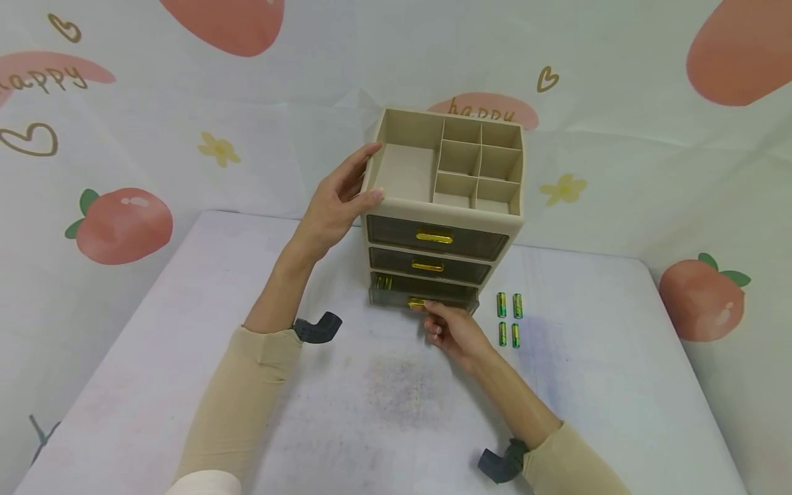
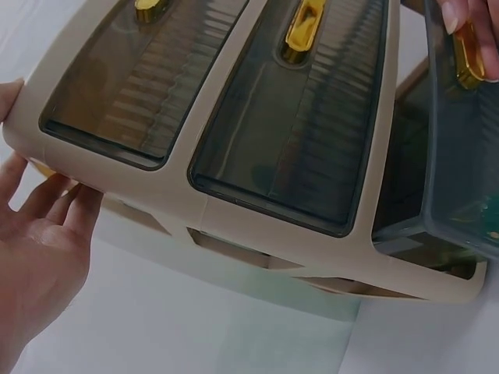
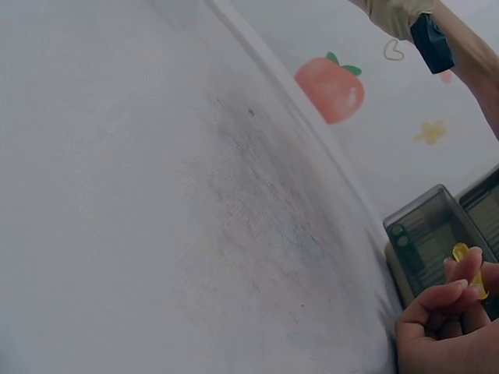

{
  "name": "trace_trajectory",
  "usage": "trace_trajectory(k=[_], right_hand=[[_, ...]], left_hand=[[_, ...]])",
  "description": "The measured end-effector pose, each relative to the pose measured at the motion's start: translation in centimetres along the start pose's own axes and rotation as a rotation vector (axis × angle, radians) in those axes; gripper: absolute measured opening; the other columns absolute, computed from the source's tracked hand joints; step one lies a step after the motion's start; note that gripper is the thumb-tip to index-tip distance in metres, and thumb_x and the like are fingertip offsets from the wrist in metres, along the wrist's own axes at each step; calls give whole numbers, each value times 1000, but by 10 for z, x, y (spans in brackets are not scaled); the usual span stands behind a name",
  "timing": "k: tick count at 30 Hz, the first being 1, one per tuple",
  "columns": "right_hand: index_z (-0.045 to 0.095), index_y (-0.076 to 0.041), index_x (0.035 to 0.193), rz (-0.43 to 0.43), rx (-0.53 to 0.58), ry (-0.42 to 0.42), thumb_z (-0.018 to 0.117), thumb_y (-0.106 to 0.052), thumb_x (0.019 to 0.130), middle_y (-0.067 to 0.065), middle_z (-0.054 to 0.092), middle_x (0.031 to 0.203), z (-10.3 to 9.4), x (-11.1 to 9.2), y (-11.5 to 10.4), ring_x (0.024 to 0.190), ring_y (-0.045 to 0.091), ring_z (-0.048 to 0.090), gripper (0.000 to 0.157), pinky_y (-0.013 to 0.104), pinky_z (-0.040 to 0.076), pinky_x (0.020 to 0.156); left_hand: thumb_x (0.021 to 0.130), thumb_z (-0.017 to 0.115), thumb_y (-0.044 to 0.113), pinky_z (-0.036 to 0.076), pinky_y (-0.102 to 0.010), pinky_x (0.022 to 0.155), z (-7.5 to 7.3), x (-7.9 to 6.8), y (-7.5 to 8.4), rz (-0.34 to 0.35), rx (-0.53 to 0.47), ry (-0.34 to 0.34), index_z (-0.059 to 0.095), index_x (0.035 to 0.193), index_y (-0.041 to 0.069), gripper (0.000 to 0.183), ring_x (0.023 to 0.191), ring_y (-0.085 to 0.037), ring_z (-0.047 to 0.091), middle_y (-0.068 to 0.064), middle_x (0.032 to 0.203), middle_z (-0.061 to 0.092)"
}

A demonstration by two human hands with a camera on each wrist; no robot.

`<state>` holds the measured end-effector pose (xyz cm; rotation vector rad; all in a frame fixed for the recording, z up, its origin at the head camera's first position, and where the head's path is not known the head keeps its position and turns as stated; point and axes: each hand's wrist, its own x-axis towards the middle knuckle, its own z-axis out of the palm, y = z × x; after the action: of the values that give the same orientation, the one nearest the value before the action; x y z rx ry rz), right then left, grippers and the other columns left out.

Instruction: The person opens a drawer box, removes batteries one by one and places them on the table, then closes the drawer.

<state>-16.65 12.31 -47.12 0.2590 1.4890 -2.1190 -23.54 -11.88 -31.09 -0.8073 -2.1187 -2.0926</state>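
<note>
A beige desktop drawer organizer stands on the table with three dark see-through drawers. My left hand grips its left upper side, the thumb at the front top edge and the fingers along the side. The bottom drawer is pulled partly out; green batteries lie in its left end. My right hand pinches the gold handle of that drawer. In the left wrist view, the drawer stands out from the beige frame, and the fingers of the left hand hold the frame's side.
Several green batteries stand or lie in two rows on the table right of the organizer. The organizer's open top tray has one large and several small compartments. A white cloth wall with peach prints rises behind the table.
</note>
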Motion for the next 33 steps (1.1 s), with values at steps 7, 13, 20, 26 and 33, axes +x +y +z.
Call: trace_trajectory(k=[7, 13, 20, 26, 33], right_hand=[[57, 14, 126, 10, -3, 5, 55, -19, 102, 0, 52, 70, 0, -9, 4, 62, 9, 39, 41, 22, 36, 55], [58, 13, 125, 22, -22, 3, 56, -20, 102, 0, 54, 69, 0, -15, 10, 62, 9, 40, 40, 22, 36, 55], [59, 13, 123, 16, -25, 3, 57, -21, 101, 0, 54, 70, 1, -20, 13, 63, 9, 40, 41, 22, 36, 55], [59, 13, 121, 23, -35, -21, 56, -20, 102, 0, 55, 71, 1, -29, 18, 65, 10, 41, 38, 21, 38, 57], [59, 13, 121, 28, -19, -31, 57, -17, 101, 1, 53, 73, 4, -41, 25, 66, 9, 41, 36, 21, 38, 57]], left_hand=[[98, 56, 1, 40, -35, 108, 1, 2, 0, 18, -3, -9, 29, 156, 5, 64, 143, -30, 36, -16, 160, 28], [98, 56, -1, 38, -35, 110, -1, 2, -5, 18, -10, -14, 27, 157, 5, 65, 145, -29, 33, -15, 161, 26], [98, 57, 2, 38, -35, 110, -7, 6, -24, 30, -17, -11, 31, 157, 15, 65, 144, -23, 34, -9, 162, 28], [98, 61, 9, 39, -35, 109, -8, 6, -27, 33, -6, -1, 36, 155, 21, 63, 142, -20, 37, -3, 160, 31], [97, 61, 6, 39, -37, 109, -8, 6, -25, 19, -6, 7, 36, 155, 20, 65, 142, -22, 37, 0, 160, 31]])
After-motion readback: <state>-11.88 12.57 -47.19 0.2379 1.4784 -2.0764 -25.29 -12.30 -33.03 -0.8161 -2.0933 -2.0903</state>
